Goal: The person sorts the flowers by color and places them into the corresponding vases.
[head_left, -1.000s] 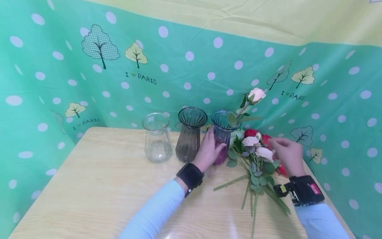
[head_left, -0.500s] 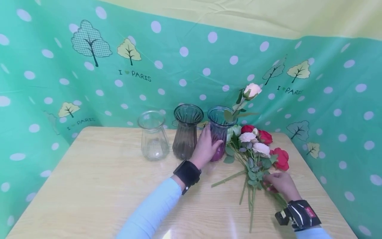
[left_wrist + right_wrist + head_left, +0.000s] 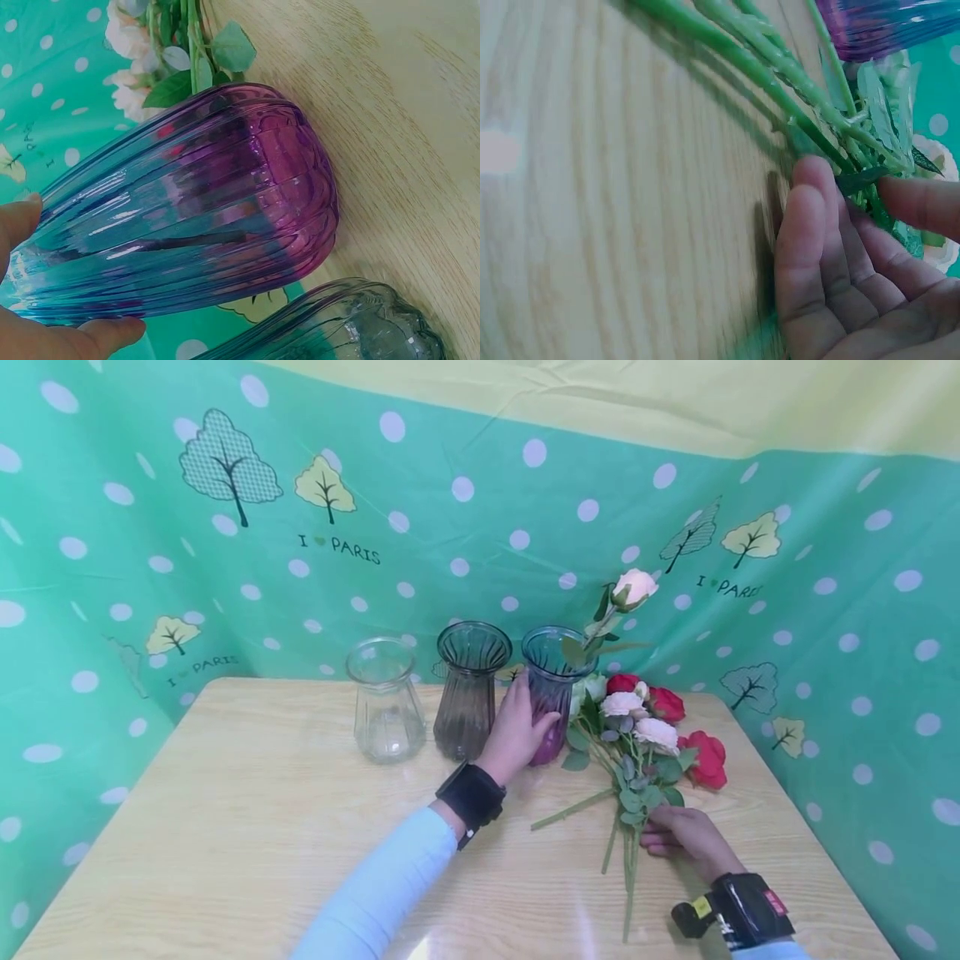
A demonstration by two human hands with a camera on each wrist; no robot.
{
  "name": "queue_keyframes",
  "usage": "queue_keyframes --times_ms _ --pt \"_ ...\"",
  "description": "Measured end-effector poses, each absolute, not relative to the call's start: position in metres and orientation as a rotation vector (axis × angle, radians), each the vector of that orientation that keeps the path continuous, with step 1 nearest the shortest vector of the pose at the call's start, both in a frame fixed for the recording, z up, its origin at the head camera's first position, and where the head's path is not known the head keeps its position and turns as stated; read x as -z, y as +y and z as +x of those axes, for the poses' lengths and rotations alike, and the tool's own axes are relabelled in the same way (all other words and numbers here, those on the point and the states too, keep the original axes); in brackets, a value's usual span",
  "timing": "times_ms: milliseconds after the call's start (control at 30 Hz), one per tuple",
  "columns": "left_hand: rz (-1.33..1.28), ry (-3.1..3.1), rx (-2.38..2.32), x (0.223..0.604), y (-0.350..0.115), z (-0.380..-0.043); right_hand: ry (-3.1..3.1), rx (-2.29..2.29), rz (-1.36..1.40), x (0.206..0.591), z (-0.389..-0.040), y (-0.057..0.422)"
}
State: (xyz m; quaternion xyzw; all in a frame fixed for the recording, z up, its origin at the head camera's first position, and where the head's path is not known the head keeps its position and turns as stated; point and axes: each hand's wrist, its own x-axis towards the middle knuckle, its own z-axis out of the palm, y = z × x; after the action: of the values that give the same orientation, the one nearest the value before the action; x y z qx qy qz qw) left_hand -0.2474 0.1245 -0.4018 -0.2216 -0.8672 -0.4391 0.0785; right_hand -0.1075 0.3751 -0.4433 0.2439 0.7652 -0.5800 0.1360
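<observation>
My left hand point(image 3: 517, 735) grips the ribbed blue-and-purple glass vase point(image 3: 551, 727) from its left side, thumb toward the front. The left wrist view shows the vase's purple base point(image 3: 289, 180) and a dark stem inside. One pale pink rose point(image 3: 636, 588) stands in this vase, leaning right. My right hand point(image 3: 690, 837) is low at the bundle of flowers lying on the table. In the right wrist view its thumb and fingers close around green stems point(image 3: 780, 82) near a dark leaf point(image 3: 861, 180); the exact grip is partly hidden.
A smoky grey vase point(image 3: 467, 710) stands just left of the held one, with a clear vase point(image 3: 386, 718) further left. Red roses point(image 3: 705, 760), pale pink blooms point(image 3: 657, 735) and a pale green flower point(image 3: 588, 689) lie at right. A patterned curtain point(image 3: 420, 460) hangs behind the wooden table point(image 3: 225, 827).
My right hand has come down from beside the red blooms to the stems, then slightly left among them. The left hand keeps its hold on the vase. The head view has shifted slightly.
</observation>
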Motion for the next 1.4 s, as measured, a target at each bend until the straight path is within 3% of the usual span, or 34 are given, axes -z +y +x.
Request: queue_keyframes --times_ms 500,833,1400 --pt "-0.653 -2.604 1.331 0.404 0.125 -0.244 2.123 1.871 0.794 0.447 -0.116 0.367" --pt "-0.645 -2.614 1.322 0.403 0.125 -0.243 1.719 2.192 0.698 0.432 -0.117 0.370" --pt "-0.660 -2.577 1.275 0.402 0.125 -0.244 1.754 2.285 0.624 0.425 -0.127 0.366"
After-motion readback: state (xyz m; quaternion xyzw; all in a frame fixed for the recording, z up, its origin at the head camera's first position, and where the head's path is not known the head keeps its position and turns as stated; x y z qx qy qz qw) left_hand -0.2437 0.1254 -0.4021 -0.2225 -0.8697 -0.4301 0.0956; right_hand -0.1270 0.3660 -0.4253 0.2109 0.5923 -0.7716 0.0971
